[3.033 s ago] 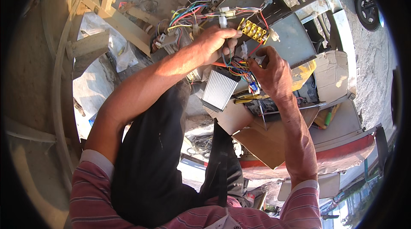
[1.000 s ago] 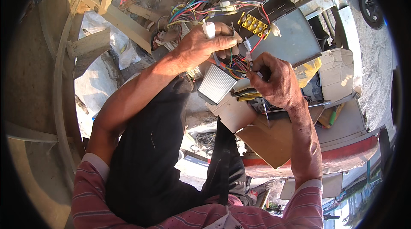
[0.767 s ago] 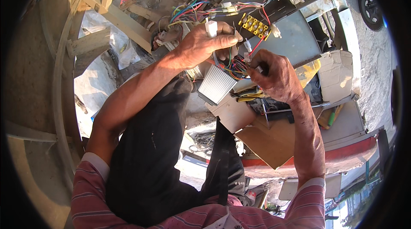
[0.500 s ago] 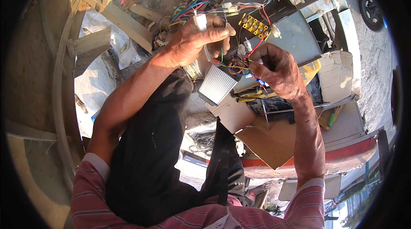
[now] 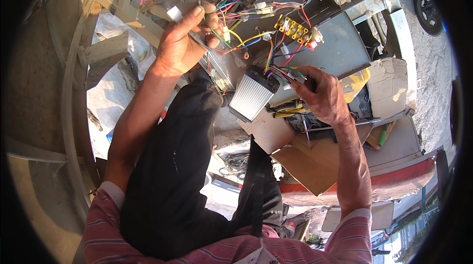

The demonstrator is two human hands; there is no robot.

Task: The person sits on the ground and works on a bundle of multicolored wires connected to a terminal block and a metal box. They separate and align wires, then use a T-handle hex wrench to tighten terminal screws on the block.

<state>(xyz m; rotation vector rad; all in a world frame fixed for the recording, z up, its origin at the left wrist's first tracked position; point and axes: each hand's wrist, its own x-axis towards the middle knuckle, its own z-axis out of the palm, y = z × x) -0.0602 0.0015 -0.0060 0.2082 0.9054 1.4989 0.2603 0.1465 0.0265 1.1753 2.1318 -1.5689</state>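
**Two hands in a tangle of coloured wires**

Near the top of the frame, left of centre, the left hand (image 5: 180, 42) is raised with its fingers curled shut around a bunch of wires (image 5: 231, 30), a small white connector (image 5: 174, 13) sticking out above the forefinger. The wires run red, green, yellow and blue to the right, toward a yellow terminal block (image 5: 294, 29) that sits on a grey metal panel (image 5: 340, 49) in the upper right of the frame.

Just right of centre, the right hand (image 5: 320, 94) is closed on the bundle of wires that comes out of the dark end of a ribbed silver box (image 5: 251, 97). The box hangs tilted at the centre of the frame, between the two hands. A second ribbed box (image 5: 217, 69) seems to lie just under the left hand, though the fingers and the wires hide most of it.

Below the right hand, in the right middle of the frame, lie sheets of brown cardboard (image 5: 315, 160), with yellow-handled pliers (image 5: 286, 113) near the wrist. The person's dark trouser leg (image 5: 172, 165) fills the lower centre, and striped pink sleeves (image 5: 106, 224) come in at the bottom edge.
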